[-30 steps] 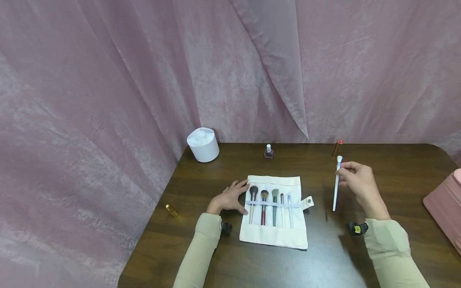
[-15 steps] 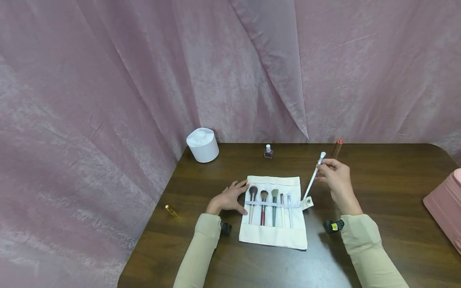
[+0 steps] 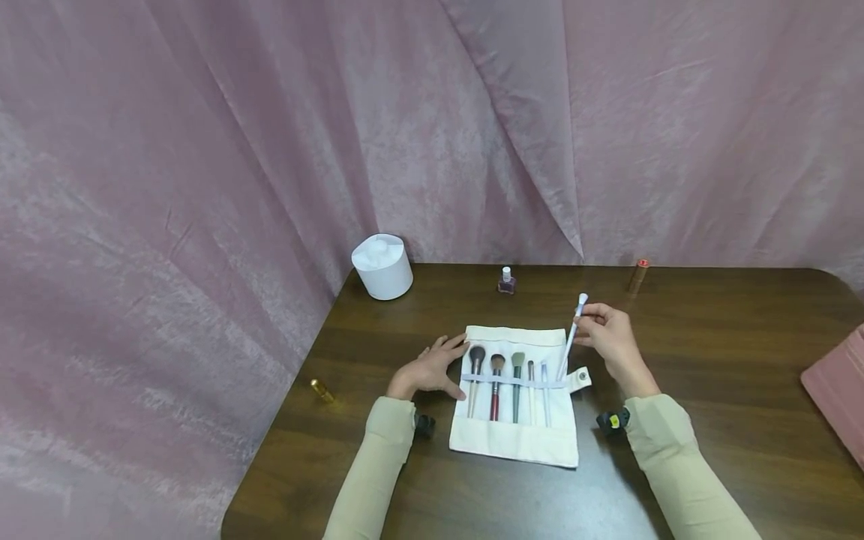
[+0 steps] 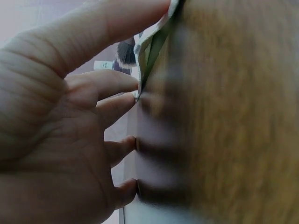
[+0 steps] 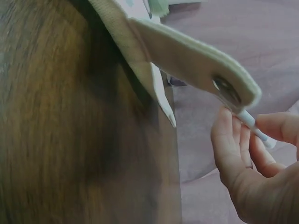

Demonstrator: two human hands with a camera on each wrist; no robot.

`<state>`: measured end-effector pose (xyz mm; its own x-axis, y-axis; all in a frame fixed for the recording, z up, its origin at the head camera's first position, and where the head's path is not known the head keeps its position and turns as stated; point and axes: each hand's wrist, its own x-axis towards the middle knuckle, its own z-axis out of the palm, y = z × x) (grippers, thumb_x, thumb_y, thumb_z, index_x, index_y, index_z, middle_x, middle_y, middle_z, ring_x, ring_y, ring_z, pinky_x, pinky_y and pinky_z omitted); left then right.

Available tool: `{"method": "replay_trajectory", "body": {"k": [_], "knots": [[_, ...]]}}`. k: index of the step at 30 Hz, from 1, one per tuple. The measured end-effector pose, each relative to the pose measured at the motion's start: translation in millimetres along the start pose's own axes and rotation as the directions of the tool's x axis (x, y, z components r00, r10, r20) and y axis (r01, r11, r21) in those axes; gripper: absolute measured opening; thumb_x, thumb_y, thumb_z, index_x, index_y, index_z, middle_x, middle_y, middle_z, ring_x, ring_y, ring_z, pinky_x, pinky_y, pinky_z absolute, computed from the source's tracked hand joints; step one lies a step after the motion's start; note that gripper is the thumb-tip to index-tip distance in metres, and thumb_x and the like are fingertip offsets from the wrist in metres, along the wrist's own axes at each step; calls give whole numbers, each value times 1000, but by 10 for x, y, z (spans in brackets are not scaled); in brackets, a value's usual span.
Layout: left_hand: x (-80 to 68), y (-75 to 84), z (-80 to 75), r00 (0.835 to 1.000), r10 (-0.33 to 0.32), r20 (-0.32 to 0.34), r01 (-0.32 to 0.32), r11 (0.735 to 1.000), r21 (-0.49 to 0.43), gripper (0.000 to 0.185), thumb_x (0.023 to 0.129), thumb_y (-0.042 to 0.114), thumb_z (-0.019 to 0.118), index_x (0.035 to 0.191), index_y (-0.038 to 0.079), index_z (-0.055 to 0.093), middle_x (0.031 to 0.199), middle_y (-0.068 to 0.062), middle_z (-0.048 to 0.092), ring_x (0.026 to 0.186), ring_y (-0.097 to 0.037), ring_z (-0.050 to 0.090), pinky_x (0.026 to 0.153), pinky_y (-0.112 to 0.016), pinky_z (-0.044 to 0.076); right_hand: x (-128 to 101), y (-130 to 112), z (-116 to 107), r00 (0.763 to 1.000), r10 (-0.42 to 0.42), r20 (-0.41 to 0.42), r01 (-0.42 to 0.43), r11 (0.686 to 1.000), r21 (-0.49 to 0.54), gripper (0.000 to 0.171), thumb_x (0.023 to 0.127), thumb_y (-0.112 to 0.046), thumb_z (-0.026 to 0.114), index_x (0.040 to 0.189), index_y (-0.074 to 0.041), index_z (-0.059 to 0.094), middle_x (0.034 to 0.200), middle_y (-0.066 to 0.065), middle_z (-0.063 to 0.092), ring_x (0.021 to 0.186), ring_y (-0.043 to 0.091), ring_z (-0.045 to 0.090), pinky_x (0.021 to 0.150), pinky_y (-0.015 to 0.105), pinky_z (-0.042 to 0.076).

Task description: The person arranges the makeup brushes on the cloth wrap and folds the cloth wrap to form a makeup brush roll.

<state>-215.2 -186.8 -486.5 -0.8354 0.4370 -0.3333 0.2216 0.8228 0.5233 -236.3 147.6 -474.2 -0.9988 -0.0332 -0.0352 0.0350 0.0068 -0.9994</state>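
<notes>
1. The slim white-handled makeup brush (image 3: 571,339) tilts over the right edge of the cream canvas brush roll (image 3: 516,442), its lower tip at the elastic band.
2. The right hand (image 3: 607,335) pinches its upper handle; the step in hand looks like slotting it in, which calls for sliding the tip under the band.
3. The left hand (image 3: 432,367), fingers straight, presses the roll's left edge.

The frame edge cuts off the pink box (image 3: 837,390) at my right, my right wrist view hides most of the slim white brush (image 5: 254,127) behind the cream fabric roll's snap tab (image 5: 196,60), and the dark wooden surface (image 4: 233,116) by my left fingers (image 4: 117,105) is blurred.
</notes>
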Motion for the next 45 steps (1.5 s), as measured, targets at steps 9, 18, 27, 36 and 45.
{"method": "replay_trajectory", "body": {"k": [9,18,27,36,45], "knots": [[9,20,-4,1000,-4,-3,4,1000,-7,101,78,23,90,160,11,32,169,-2,14,154,-33,3,120,-58,10,22,30,73,989,103,109,-89,988,-130,34,101,1,50,127,22,46,103,24,63,76,13,62,72,31,59],[3,22,33,1000,-25,-1,25,1000,-10,101,78,23,90,160,14,32,169,-1,15,155,-31,3,121,-56,9,4,95,116,969,163,188,-115,964,-241,30,96,-1,56,118,18,49,87,13,64,68,13,60,61,28,54],[6,16,28,1000,-16,-11,16,1000,-8,101,77,23,90,160,13,33,169,-1,15,154,-32,3,120,-57,10,-30,89,138,966,186,181,-131,952,-278,22,97,-3,56,112,13,53,81,8,60,66,14,59,59,28,52],[-3,7,44,1000,-17,-9,17,1000,5,100,77,24,91,159,11,34,169,-2,15,154,-33,5,120,-58,12,-101,84,151,965,193,179,-118,924,-363,22,100,-7,55,104,13,61,81,11,62,67,16,59,62,29,51],[-3,45,6,999,-32,-14,32,999,-10,101,77,24,90,159,12,33,169,-2,16,154,-33,4,120,-57,10,-148,17,146,963,216,163,-93,831,-548,28,94,-16,63,103,9,71,109,21,63,93,31,53,75,39,45]]}}
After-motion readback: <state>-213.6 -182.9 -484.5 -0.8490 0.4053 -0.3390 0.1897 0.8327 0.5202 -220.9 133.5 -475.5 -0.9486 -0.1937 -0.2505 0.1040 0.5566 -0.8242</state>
